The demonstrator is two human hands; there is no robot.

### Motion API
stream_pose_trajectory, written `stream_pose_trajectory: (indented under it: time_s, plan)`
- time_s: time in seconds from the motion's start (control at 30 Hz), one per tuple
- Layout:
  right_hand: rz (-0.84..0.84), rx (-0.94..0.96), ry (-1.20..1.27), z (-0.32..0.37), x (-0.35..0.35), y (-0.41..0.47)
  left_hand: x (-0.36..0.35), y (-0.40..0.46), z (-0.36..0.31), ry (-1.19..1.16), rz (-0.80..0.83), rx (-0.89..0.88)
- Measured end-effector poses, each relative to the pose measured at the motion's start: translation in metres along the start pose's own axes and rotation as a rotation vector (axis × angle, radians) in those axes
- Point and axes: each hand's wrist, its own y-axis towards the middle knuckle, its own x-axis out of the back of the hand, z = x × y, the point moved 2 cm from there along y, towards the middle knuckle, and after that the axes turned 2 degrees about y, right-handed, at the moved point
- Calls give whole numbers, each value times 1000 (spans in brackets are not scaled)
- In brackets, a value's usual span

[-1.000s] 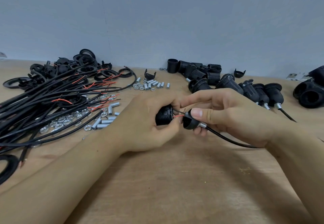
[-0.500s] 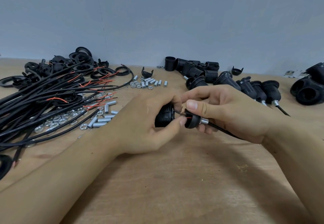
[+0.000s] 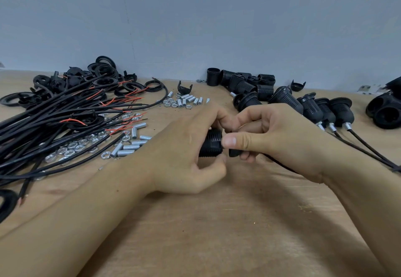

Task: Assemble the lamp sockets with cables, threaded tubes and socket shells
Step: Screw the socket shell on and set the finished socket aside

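My left hand (image 3: 184,153) grips a black ribbed socket shell (image 3: 211,144) over the middle of the wooden table. My right hand (image 3: 275,137) pinches the black socket cap (image 3: 235,152) and holds it against the shell's right end. A black cable (image 3: 280,165) runs from the cap under my right palm toward the right. The red wires between the two parts are hidden now. Loose cables (image 3: 65,111) with red ends lie in a heap at the left, and threaded tubes (image 3: 128,147) and nuts (image 3: 71,147) lie beside them.
Finished sockets with cables (image 3: 321,109) lie in a row at the right. Loose black shells (image 3: 245,81) sit by the wall, rings and caps (image 3: 104,70) at the far left, more tubes and nuts (image 3: 184,102) in the middle back. Large black parts (image 3: 384,111) sit at the right edge.
My right hand has pushed the cap leftward onto the shell; the gap with the red wires has closed. The short metal tube behind the cap is now covered by my fingers.
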Motion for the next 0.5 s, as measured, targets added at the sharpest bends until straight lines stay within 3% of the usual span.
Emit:
stream_pose_trajectory:
  time_s: [0.17, 0.5]
  plan:
    - [-12, 13, -12, 0, 5, 0, -1, -1, 3, -43, 3, 30]
    - [-4, 57, 87, -2, 14, -1, 2, 1, 6, -144, -155, 27]
